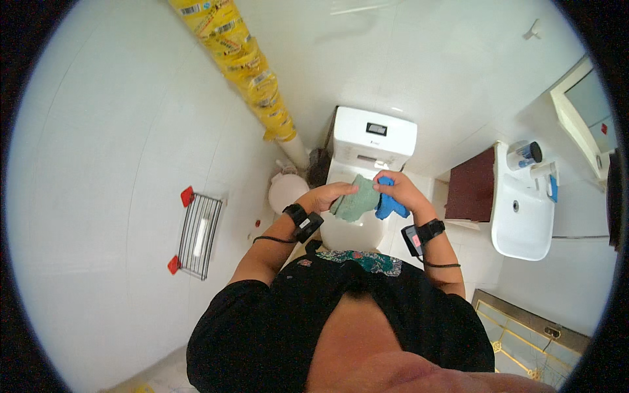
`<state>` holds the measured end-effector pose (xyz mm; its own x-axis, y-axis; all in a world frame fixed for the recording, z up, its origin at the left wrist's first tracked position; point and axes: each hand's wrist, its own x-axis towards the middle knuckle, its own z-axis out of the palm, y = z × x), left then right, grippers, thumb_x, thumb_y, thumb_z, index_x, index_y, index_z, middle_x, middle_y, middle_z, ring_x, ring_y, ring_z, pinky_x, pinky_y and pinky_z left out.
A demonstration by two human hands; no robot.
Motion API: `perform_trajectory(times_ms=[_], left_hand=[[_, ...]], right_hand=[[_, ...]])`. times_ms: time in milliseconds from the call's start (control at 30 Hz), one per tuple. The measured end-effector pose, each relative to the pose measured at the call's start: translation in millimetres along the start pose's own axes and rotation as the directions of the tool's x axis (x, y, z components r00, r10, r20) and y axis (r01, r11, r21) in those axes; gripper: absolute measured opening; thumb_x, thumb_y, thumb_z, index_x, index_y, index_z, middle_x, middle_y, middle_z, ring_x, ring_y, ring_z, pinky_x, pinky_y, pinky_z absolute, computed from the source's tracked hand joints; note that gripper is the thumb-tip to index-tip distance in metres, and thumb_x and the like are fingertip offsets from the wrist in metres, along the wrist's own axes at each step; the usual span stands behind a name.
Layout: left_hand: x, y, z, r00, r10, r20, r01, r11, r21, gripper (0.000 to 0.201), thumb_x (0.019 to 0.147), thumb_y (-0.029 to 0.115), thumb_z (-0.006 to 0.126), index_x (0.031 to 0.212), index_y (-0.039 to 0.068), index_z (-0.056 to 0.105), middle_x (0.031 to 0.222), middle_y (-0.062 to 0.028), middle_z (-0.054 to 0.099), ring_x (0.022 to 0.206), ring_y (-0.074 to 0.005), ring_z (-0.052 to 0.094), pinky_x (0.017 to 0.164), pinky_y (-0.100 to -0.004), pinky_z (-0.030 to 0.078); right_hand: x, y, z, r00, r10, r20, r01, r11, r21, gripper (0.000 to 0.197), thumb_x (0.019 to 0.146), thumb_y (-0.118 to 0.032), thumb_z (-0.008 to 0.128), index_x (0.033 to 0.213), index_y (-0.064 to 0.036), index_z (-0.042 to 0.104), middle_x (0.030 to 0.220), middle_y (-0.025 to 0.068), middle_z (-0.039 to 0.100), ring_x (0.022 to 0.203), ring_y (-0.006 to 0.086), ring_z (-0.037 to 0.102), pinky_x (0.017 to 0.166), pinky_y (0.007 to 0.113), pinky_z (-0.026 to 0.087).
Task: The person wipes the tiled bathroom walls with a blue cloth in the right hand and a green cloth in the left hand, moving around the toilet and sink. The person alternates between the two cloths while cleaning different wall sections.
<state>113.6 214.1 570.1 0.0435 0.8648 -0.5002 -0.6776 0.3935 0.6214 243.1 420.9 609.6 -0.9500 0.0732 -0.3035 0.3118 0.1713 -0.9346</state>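
Note:
My left hand [333,193] grips the left side of a folded green cloth [357,198], its thumb lying over the top. At the cloth's upper right corner, the fingers of my right hand [401,188] pinch the edge. A crumpled blue cloth [391,206] hangs from that same right hand, below its fingers. Both cloths are in front of me, above a white toilet [354,236]. Each wrist wears a black strap with a small dark box and a cable.
The toilet's tank [373,134] stands against the wall. On the right is a white sink [524,223] over a dark red cabinet [472,187], with a jar [524,156] on it. A wire rack [200,236] hangs on the left wall. Near a yellow-wrapped pipe [246,69] sits a white bin [287,191].

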Motion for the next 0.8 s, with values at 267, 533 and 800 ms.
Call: perform_trajectory(times_ms=[267,533,800], left_hand=[[14,43,-36,0.973,0.09,-0.214,-0.067,0.991,0.114,0.041,0.096,0.032,0.055,0.121,0.0,0.057,0.109,-0.006,0.065,0.09,-0.0139,0.064,0.077,-0.0279,0.053],[-5,61,-113,0.828,0.33,-0.452,-0.204,0.93,0.306,0.055,0.094,0.045,0.054,0.123,-0.001,0.057,0.115,-0.0088,0.062,0.103,-0.0182,0.057,0.09,-0.0313,0.044],[-19,56,-135,0.734,0.449,-0.509,-0.376,0.893,0.245,0.049,0.093,0.037,0.058,0.122,-0.003,0.056,0.117,-0.0097,0.06,0.098,-0.0186,0.058,0.084,-0.0309,0.046]], right_hand=[[17,-19,-6,0.931,-0.078,-0.355,0.001,0.977,-0.214,0.031,0.09,-0.021,0.061,0.117,-0.0046,0.06,0.102,0.0188,0.065,0.094,0.0271,0.063,0.083,0.035,0.049],[14,-71,-40,0.779,-0.007,-0.627,-0.539,0.503,-0.675,0.044,0.095,-0.042,0.047,0.099,-0.0022,0.066,0.087,0.0264,0.065,0.082,0.0385,0.064,0.072,0.046,0.051],[-19,-56,-67,0.52,0.178,-0.835,0.055,0.969,0.241,0.065,0.094,-0.06,0.041,0.095,0.001,0.065,0.092,0.0202,0.066,0.088,0.0277,0.065,0.076,0.035,0.05]])
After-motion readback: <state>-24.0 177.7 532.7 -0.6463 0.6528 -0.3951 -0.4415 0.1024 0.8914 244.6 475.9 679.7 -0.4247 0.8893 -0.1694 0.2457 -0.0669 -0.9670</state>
